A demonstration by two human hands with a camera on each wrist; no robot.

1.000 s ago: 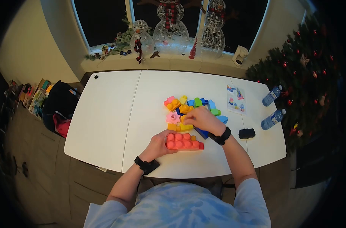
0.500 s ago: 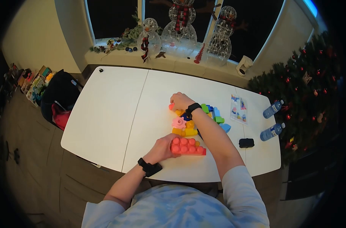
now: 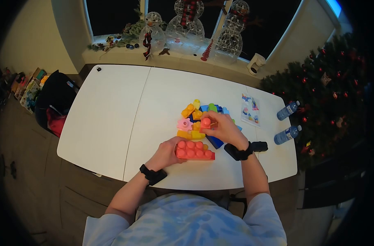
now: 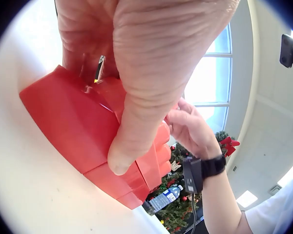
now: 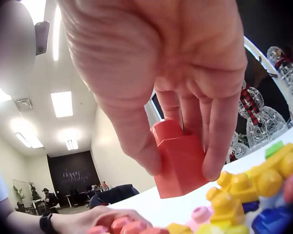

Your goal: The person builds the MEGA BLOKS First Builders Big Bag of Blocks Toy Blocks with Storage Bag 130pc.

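My left hand (image 3: 164, 154) grips the left end of a long assembly of red toy building blocks (image 3: 196, 151) at the table's near side. Its thumb lies along the side of the blocks (image 4: 73, 126) in the left wrist view. Held up over the front of the pile is a small single-stud red block (image 5: 178, 163), pinched between the thumb and fingers of my right hand (image 3: 226, 129). Beneath and behind it lie yellow blocks (image 3: 188, 110), a pink gear-shaped piece (image 3: 185, 124) and a dark blue block (image 3: 215, 142). The right hand hides part of the pile.
A sheet with pictures of block builds (image 3: 251, 112) lies right of the pile. Two water bottles (image 3: 288, 110) stand near the right edge, and a black case (image 3: 260, 146) sits beside my right wrist. A dark chair (image 3: 53, 96) is at the left.
My right hand reached to the pile's far left, took hold of the small red block there, and has come back toward me with it. The left hand stays on the red assembly.
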